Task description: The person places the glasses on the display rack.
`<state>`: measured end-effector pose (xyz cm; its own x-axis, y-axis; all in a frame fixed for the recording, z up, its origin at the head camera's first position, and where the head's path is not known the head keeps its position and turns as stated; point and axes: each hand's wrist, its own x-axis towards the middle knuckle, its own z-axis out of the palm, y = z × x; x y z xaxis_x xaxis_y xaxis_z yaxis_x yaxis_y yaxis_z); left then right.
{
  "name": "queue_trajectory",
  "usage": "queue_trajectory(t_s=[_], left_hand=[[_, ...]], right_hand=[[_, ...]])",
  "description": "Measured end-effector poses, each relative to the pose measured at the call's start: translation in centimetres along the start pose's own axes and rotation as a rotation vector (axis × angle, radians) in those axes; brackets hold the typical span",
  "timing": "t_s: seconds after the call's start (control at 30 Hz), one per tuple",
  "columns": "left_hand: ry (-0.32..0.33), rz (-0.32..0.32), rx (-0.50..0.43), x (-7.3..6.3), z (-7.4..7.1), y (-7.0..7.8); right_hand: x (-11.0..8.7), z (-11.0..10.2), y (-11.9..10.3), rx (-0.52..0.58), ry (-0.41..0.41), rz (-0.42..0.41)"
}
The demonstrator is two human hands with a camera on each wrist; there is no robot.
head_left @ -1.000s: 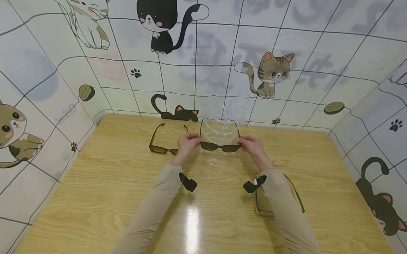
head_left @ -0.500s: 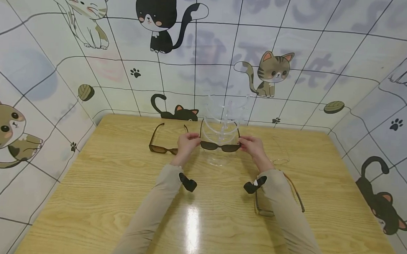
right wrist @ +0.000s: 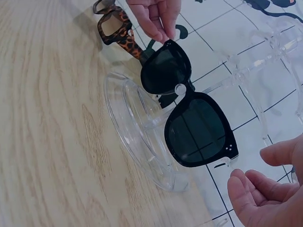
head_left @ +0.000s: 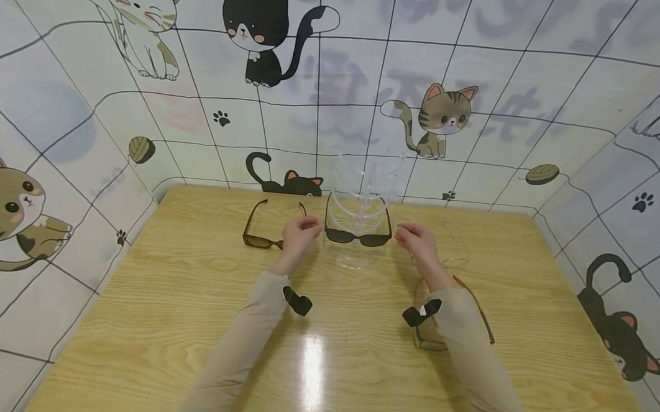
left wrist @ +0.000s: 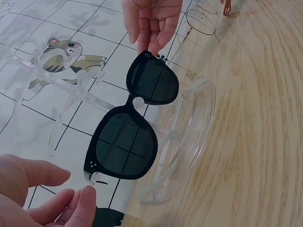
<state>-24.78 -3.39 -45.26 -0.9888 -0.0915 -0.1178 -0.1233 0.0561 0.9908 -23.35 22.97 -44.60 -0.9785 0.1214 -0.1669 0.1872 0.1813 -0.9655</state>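
Black sunglasses (head_left: 374, 240) with dark lenses rest on the lowest tier of a clear plastic display stand (head_left: 351, 264), temples pointing back. My left hand (head_left: 300, 234) hovers just left of the frame, thumb and fingers parted and holding nothing. On the other side, my right hand (head_left: 419, 243) is likewise apart from the sunglasses, its fingers loosely bent. The left wrist view shows the sunglasses (left wrist: 127, 146) seated with the stand's round peg at the bridge. In the right wrist view a small gap separates the right hand (right wrist: 270, 189) from the frame's corner.
Brown tortoiseshell sunglasses (head_left: 258, 242) lie on the wooden table (head_left: 189, 323), partly behind the left hand. Thin gold wire glasses (head_left: 456, 262) lie right of the stand. Another pair of glasses (head_left: 431, 345) sits under the right forearm. A cat-print cloth (head_left: 346, 107) hangs behind.
Both hands have let go of the sunglasses and drawn outward, the left hand to the left and the right hand to the right. The sunglasses stay on the stand.
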Motion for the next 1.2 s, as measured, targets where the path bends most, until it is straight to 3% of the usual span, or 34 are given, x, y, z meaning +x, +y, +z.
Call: queue_trajectory(t_s=[0.2, 0.5, 0.83, 1.2], left_hand=[[-0.001, 0.031, 0.001, -0.4, -1.4, -0.5], [0.020, 0.064, 0.078, -0.9, -3.3, -0.9], [0.040, 0.064, 0.107, -1.9, -5.7, -1.1], [0.071, 0.061, 0.139, -2.4, -8.0, -1.7]], right_hand=[[-1.0, 0.3, -0.2, 0.002, 0.001, -0.034], [-3.1, 1.5, -0.7, 0.040, -0.072, -0.086], [-4.7, 3.9, -1.3, 0.020, -0.184, -0.157], [-5.4, 6.9, -1.8, 0.037, -0.260, -0.184]])
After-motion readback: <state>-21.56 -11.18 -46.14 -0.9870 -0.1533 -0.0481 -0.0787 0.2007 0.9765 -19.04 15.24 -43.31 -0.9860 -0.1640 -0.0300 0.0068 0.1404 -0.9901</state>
